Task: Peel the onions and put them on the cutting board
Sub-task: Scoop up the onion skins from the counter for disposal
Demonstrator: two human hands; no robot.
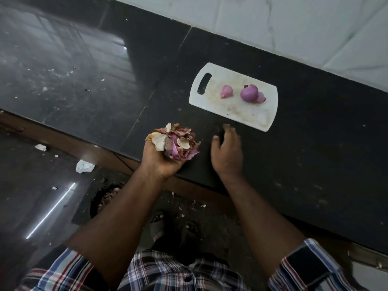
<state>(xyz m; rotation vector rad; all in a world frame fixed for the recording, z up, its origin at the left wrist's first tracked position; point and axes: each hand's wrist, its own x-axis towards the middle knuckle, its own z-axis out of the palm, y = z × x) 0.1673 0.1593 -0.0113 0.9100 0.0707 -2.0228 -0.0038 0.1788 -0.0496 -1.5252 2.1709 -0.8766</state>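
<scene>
A white cutting board (235, 114) lies on the black counter. Three peeled purple onions sit on it: a small one (226, 91) at the left, a large one (249, 93) to its right, and a third (261, 98) partly hidden behind the large one. My left hand (162, 159) is palm up at the counter's front edge and cups a heap of onion peels (174, 141). My right hand (226, 148) hovers over or rests on the counter just in front of the board, fingers loosely curled and blurred, with nothing seen in it.
The black counter (304, 143) runs to a white tiled wall (294, 24) behind. Below the counter edge on the dark floor are a round bin or drain with peels (105, 198), crumpled white scraps (84, 166), and my sandalled feet (159, 225).
</scene>
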